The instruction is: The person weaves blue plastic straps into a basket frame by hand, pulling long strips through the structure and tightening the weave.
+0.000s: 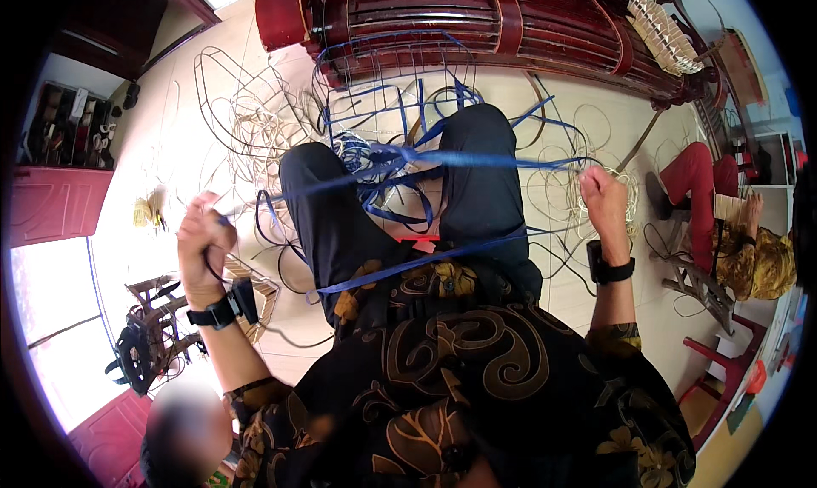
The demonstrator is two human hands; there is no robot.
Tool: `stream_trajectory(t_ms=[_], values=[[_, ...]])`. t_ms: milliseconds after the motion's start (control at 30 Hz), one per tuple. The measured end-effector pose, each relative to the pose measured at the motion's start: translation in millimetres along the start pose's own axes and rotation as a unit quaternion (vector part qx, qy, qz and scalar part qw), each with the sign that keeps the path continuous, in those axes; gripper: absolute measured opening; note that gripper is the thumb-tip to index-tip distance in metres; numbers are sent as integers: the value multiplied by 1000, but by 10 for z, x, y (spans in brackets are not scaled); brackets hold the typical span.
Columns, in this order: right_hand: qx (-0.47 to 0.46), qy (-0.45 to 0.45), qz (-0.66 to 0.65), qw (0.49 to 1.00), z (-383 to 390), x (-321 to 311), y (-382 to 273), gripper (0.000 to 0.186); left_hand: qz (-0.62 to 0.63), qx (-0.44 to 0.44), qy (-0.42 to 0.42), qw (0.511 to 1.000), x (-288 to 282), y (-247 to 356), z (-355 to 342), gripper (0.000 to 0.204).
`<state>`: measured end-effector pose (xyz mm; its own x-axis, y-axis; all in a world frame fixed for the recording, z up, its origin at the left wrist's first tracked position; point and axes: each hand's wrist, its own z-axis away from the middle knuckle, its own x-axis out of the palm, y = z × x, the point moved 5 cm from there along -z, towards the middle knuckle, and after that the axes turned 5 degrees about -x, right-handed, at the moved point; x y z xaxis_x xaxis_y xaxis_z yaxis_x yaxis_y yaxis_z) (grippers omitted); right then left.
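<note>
My left hand (204, 237) is raised at the left, slightly blurred, its fingers closed on a blue strap (477, 159). The strap stretches over my dark-trousered knees toward my right hand (602, 200), which is held up at the right with its fingers closed on it. A second length of blue strap (400, 267) crosses lower, in front of my lap. Between and beyond my knees lie tangled blue strands (396, 194) and an open blue frame of crossed bands (374, 97). Pale loops of strip (255, 126) spread on the floor beside them.
A dark red wooden bench (442, 20) stands ahead, a woven piece (659, 28) on it. At right, a seated person in red trousers (694, 182) works near stools. At left are a shoe rack (72, 131) and dark machinery (145, 343). Another person's blurred head (183, 428) is at lower left.
</note>
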<state>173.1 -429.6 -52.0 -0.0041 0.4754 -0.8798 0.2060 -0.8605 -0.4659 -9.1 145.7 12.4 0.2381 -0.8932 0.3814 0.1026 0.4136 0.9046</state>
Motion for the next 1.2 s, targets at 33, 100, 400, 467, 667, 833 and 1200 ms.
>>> stream_trajectory(t_ms=[33, 100, 400, 467, 667, 833, 1200], values=[[-9, -50, 45, 998, 63, 46, 97, 12, -164, -92, 91, 978, -112, -193, 107, 37], [-47, -107, 108, 987, 123, 74, -65, 18, -357, -231, 79, 902, -61, -589, 296, 28], [-332, -143, -73, 930, -240, 1170, -1951, 38, -421, -234, 20, 876, 18, -1120, 461, 18], [-350, -137, 40, 926, -299, 1512, -2095, 35, -467, -227, 15, 854, 33, -1098, 515, 19], [-193, -250, -74, 946, -569, 1884, -2141, 24, -646, 117, 64, 751, 428, -727, 470, 19], [-155, -232, -328, 903, -383, 1067, -2759, 22, -280, -63, 42, 957, 892, -503, 41, 31], [-303, -104, -400, 858, 132, 498, -2888, 22, 294, -176, -179, 922, 1574, -914, -714, 39]])
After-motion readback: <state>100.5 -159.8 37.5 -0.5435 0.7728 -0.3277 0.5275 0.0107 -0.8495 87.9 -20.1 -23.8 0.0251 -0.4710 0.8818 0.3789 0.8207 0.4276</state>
